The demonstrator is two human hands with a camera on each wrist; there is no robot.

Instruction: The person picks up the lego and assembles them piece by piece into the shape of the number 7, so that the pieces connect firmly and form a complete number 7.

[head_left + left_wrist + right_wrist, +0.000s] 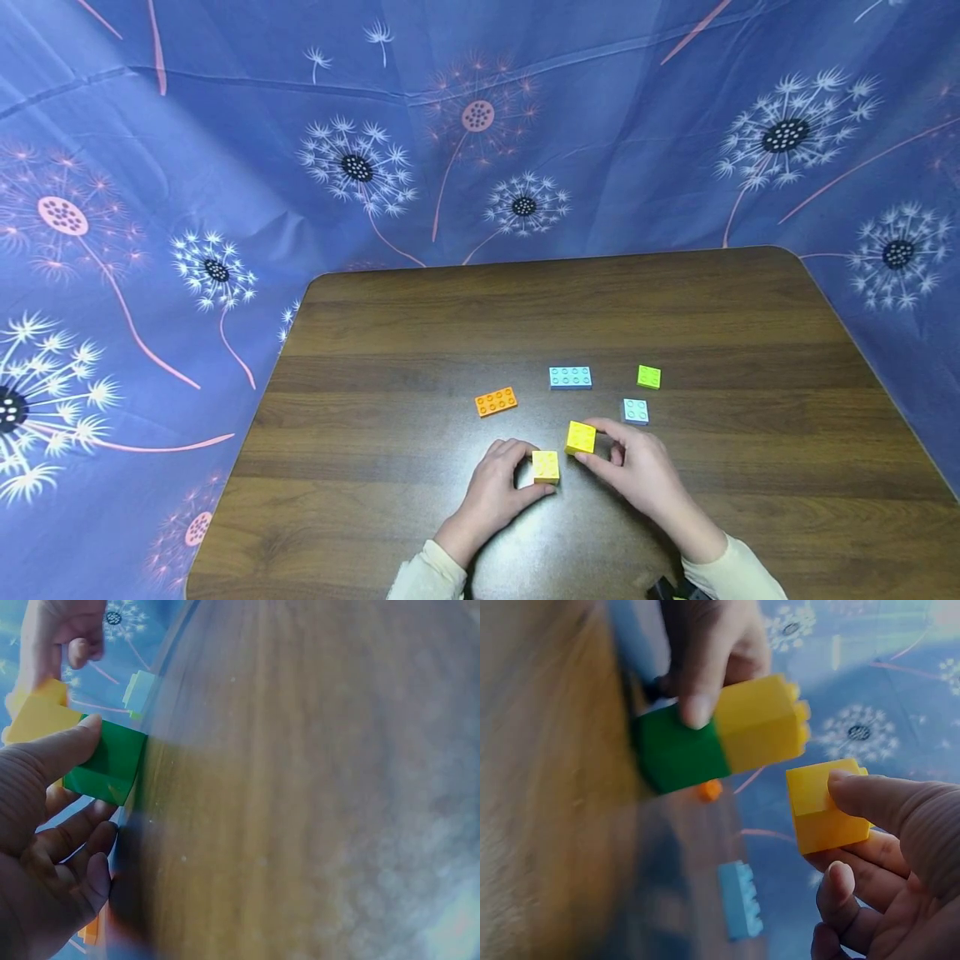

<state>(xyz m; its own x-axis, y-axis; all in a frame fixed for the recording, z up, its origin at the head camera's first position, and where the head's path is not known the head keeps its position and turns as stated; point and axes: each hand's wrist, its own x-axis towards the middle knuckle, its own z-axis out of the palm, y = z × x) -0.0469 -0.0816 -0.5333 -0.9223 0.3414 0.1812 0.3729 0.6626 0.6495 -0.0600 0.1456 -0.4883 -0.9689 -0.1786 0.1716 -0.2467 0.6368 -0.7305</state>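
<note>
My left hand [491,496] grips a two-brick stack near the table's middle. Its lower green brick [679,754] lies under the thumb, and a yellow brick [757,724] sits on top with studs showing. Between thumb and fingers, my right hand [641,471] pinches another yellow brick [821,814]. This second brick is apart from the stack, a little farther back and to its right in the head view. From above, the green brick [112,761] is hidden by the yellow one, though the left wrist view shows it close beside the tabletop.
Behind the hands on the wooden table [360,350] lie an orange brick [497,402], a long blue brick [570,377], a small light-blue brick [635,411] and a lime-green brick [649,377]. A black object [663,588] shows at the bottom edge by the right sleeve.
</note>
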